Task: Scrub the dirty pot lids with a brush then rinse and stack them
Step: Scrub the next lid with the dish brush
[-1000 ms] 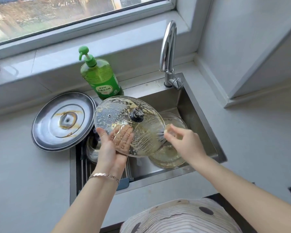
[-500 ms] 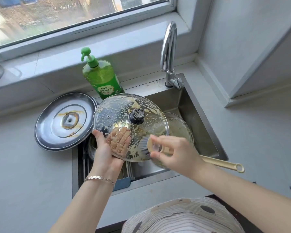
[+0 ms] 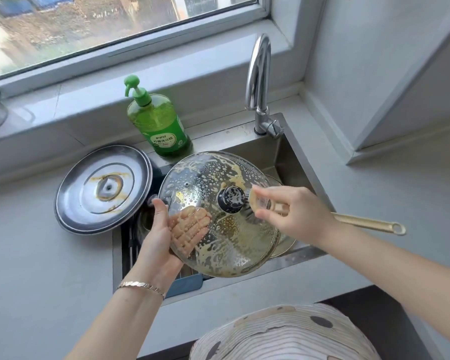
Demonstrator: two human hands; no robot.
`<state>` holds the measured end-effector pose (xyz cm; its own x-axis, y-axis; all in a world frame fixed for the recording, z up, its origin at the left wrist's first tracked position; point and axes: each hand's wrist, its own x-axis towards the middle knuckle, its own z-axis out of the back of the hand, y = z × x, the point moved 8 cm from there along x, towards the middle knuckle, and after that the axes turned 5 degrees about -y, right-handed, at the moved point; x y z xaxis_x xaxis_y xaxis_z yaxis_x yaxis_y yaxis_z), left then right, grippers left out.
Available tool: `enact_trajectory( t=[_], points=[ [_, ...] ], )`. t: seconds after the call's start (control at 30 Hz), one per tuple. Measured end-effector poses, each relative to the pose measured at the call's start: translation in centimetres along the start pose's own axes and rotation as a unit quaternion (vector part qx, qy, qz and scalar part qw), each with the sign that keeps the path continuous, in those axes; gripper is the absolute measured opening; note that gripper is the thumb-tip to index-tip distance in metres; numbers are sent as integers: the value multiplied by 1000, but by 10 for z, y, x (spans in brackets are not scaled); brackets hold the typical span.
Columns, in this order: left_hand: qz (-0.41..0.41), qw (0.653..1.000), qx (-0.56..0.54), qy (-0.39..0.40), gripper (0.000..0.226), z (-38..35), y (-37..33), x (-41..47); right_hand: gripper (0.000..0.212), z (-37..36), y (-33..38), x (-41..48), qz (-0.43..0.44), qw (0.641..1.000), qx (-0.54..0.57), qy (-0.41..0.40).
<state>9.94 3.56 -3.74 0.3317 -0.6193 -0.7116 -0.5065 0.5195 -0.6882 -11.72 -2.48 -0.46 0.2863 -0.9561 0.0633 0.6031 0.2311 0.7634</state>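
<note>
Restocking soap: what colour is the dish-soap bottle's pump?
The pump is green, seen best in the head view.

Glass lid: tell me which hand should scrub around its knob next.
Right. The right hand holds the brush at the knob; the left hand grips the glass lid from beneath.

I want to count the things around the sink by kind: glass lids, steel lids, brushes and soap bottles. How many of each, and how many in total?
Glass lids: 2 (held glass lid, lower glass lid)
Steel lid: 1
Brush: 1
Soap bottle: 1
Total: 5
</note>
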Motion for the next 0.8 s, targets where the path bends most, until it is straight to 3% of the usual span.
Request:
enact_trajectory(
  t=[0.13, 0.27, 0.3, 0.4, 0.43, 0.57, 0.7, 0.8],
  points=[
    [-6, 999, 29, 21, 60, 2, 1, 1, 43, 22, -42, 22, -123, 992, -4, -33],
    [-6, 999, 43, 13, 55, 3, 1, 1, 41, -4, -6, 2, 0, 997, -5, 72],
    [-7, 999, 39, 10, 54, 5, 1, 2, 40, -5, -9, -2, -6, 997, -11, 76],
    [0, 1000, 8, 0, 60, 8, -2, 4, 38, 13, -54, 0, -133, 990, -25, -35],
    [-3, 1000, -2, -9, 61, 10, -4, 6, 41, 10, -56, -6, -135, 990, -19, -40],
    [-4, 998, -57, -36, 59, 13, -6, 12, 47, -25, -12, -40, 15, 998, 43, 39],
    [0, 994, -104, -31, 61, 10, -7, 16, 47, -13, -31, -30, -67, 996, 32, -58],
    [-4, 993, -108, -41, 59, 7, -9, 18, 47, -36, 15, -44, 73, 997, 28, -25]
  ],
)
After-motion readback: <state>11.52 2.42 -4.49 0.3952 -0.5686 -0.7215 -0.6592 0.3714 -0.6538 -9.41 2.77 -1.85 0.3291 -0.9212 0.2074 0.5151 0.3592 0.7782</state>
